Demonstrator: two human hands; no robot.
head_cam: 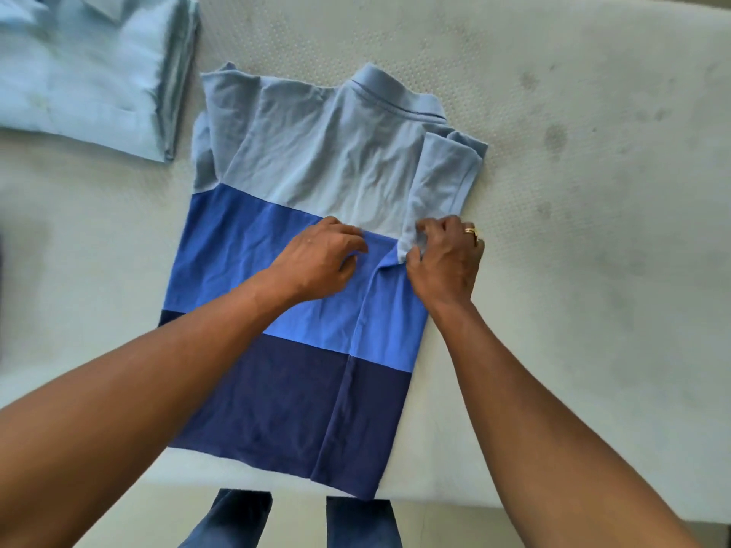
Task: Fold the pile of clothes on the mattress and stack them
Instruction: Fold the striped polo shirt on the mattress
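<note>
- Polo shirt [300, 215] is spread on the mattress [593, 191], one side folded in.
- Sleeve [439, 179] is pinched by the right hand [447, 263]; left hand [320, 259] fingers are bent on the shirt, grip indeterminable.
- Folded shirt [87, 73] is set aside; further folds and stacking remain.

We saw mattress [593, 183] open right of shirt [300, 152]. In far-left corner folded pile [91, 73] blocked way; narrow gap ran between pile and shirt. Our left hand [320, 263], right hand [447, 267] barred shirt's middle.
</note>
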